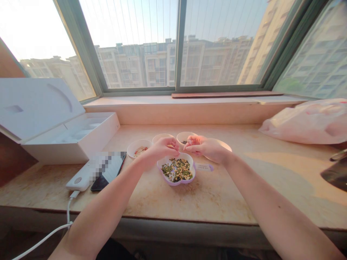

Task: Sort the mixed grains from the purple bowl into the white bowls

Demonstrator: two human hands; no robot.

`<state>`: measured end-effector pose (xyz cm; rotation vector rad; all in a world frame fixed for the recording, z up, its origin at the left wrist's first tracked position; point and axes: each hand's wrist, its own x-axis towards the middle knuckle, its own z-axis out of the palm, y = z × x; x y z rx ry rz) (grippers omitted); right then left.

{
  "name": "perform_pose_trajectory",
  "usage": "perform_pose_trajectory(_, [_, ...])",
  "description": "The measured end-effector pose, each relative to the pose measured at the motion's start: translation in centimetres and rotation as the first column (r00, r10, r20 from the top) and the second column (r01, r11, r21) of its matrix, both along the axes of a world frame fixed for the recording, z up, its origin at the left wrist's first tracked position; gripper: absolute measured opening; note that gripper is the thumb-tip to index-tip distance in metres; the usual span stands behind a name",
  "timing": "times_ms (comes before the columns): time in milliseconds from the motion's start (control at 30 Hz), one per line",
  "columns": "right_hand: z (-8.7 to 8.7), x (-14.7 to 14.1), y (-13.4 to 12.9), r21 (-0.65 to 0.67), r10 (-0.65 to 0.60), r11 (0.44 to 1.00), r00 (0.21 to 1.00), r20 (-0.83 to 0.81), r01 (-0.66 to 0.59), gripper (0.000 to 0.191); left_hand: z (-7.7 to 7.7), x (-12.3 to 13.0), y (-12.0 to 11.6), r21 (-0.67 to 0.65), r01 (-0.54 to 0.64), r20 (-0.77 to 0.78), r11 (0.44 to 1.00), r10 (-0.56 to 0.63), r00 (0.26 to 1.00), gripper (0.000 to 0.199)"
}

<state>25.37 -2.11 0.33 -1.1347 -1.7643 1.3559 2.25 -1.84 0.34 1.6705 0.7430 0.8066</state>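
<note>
A white and lilac scalloped bowl [177,169] holds mixed green, black and tan beans. Above its far left edge is my left hand [164,148], its fingers curled together; whatever they hold is too small to name. My right hand [204,147] is over the far right side, thumb and fingertips pinched close to my left fingertips, with no nameable item showing. Behind my hands stand a bowl with reddish and pale pieces [140,148], a white bowl [162,137] partly hidden, a bowl with dark bits [184,138] and a pale round dish [223,144].
An open white box [70,137] stands at the left, with a white power bank [81,177], its cable and a phone [108,177] before it. A small label [203,167] lies beside the scalloped bowl. A plastic bag [306,122] and a dark object [336,175] are at the right.
</note>
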Motion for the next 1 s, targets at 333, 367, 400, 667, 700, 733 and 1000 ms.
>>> perform_pose_trajectory(333, [1.3,2.4,1.0,0.278,-0.177,0.953,0.968,0.179,0.123,0.026,-0.9,0.0,0.7,0.152,-0.043,-0.197,0.987,0.073,0.978,0.012])
perform_pose_trajectory(367, [1.5,3.0,1.3,0.357,-0.278,0.918,0.924,0.262,0.175,0.019,-1.1,0.0,0.8,0.259,-0.043,-0.281,0.965,0.118,0.952,0.012])
perform_pose_trajectory(400, [1.7,3.7,1.5,0.437,-0.384,0.873,0.855,0.347,0.215,0.012,-1.3,0.0,0.8,0.359,-0.018,-0.363,0.933,0.157,0.918,0.014])
perform_pose_trajectory(667, [1.3,8.2,3.0,0.4,-0.458,0.889,0.448,0.768,0.223,0.014,-0.9,0.3,-0.8,0.476,0.24,-0.641,0.846,0.147,0.754,0.027])
perform_pose_trajectory(700, [1.2,8.4,3.0,0.368,-0.431,0.902,0.438,0.789,0.225,0.015,-0.8,0.4,-1.0,0.472,0.246,-0.645,0.847,0.141,0.751,0.027])
perform_pose_trajectory(733, [1.0,8.5,3.0,0.341,-0.409,0.912,0.435,0.802,0.23,0.015,-0.7,0.4,-1.1,0.47,0.252,-0.647,0.846,0.137,0.75,0.027])
perform_pose_trajectory(1000, [1.0,7.6,2.8,0.429,-0.514,0.858,0.461,0.723,0.283,0.011,-0.8,0.3,-0.8,0.418,0.186,-0.555,0.889,0.089,0.827,0.021])
